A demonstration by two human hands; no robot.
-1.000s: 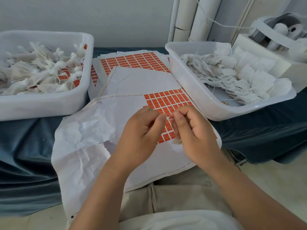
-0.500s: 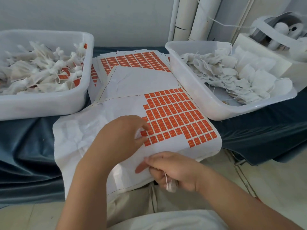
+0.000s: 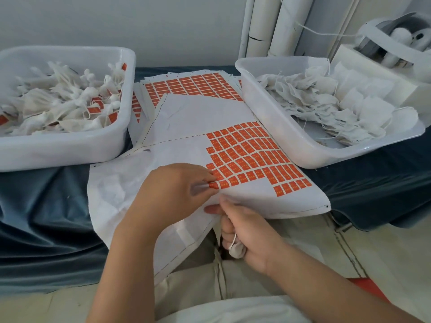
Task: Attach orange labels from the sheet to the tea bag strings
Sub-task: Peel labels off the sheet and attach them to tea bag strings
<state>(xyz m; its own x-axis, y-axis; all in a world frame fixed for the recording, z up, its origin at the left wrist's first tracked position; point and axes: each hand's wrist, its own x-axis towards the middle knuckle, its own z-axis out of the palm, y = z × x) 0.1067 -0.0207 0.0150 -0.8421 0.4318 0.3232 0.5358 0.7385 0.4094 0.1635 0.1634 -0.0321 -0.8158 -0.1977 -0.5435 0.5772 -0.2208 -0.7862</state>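
Between two tubs (image 3: pixel 70 150), left hand (image 3: pixel 172 194) pinches a sheet label (image 3: pixel 215 184); right hand (image 3: pixel 249 229) grips a tea bag (image 3: pixel 236 250)

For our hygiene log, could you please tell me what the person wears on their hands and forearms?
Nothing: the left hand and right hand are ungloved, no ring, watch or bracelet shows, and no sleeves show on either arm.

Dark blue cloth (image 3: pixel 46 217) is draped over the whole table, kinda wrinkly at the near left. A few white rolls (image 3: pixel 279 26) stand against the grey wall (image 3: pixel 116 19) at the far side, and there's a white boxy machine (image 3: pixel 363 57) far right.
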